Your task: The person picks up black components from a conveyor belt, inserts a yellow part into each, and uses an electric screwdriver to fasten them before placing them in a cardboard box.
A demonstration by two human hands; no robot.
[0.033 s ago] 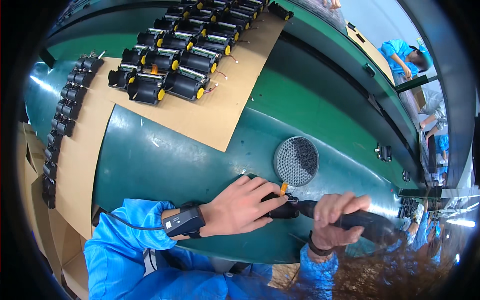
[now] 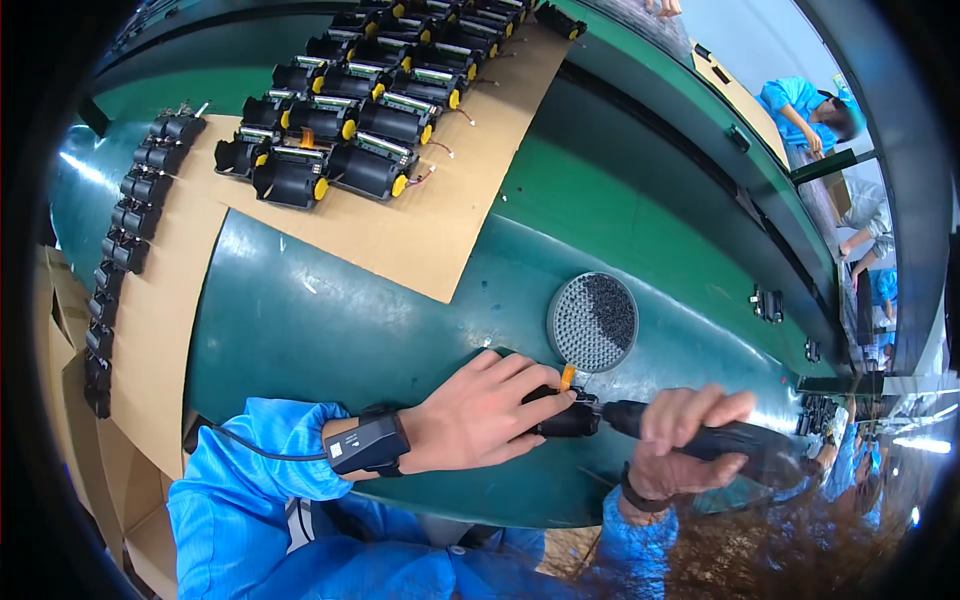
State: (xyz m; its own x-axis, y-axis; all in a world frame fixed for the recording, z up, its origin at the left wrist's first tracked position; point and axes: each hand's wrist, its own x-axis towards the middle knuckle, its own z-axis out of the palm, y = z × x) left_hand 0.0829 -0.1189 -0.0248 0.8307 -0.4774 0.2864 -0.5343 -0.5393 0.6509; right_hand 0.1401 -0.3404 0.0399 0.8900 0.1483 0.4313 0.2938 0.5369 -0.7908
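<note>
My left hand [image 2: 485,412] is closed over a small black plastic housing [image 2: 570,421] and presses it on the green bench, fingers across its top. An orange ribbon cable [image 2: 568,377] sticks up from the housing's far side. My right hand [image 2: 688,430] is wrapped round a black electric screwdriver [image 2: 765,458], held sideways with its nose toward the right end of the housing. A short bit shows between nose and housing; whether its tip touches a screw cannot be made out. Just beyond the housing sits a round grey dimpled dish [image 2: 585,345] with many tiny dark pieces, likely screws.
Rows of black housings with yellow caps [image 2: 290,180] stand on a cardboard sheet [image 2: 430,270] at the far left. A line of smaller black parts [image 2: 125,250] runs along its left strip. Loose black parts [image 2: 767,306] lie on the right. Co-workers in blue [image 2: 800,110] are at far right.
My right hand and the electric screwdriver have shifted slightly right, away from the housing, baring the bit. My left hand and the housing stay in place.
</note>
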